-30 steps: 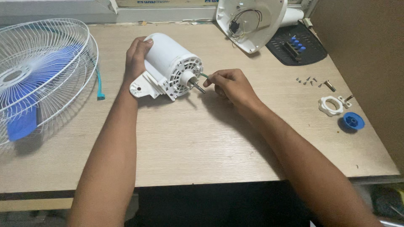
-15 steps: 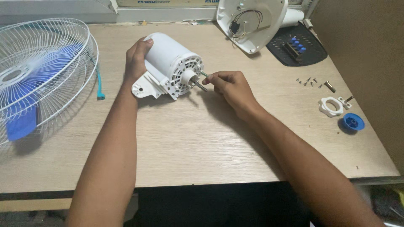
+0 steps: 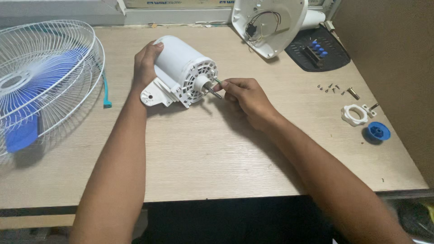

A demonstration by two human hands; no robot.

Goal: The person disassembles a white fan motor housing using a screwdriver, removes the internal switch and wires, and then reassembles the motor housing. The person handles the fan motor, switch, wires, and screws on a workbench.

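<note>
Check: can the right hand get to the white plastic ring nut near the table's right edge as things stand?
Probably yes. The white plastic ring nut lies in the open on the wooden table, with bare tabletop between it and the right hand. That hand now pinches a thin tool at the white fan motor.

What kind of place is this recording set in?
Probably a small repair bench or home worktable: a wooden table holds a fan motor, a wire fan guard and loose screws.
</note>
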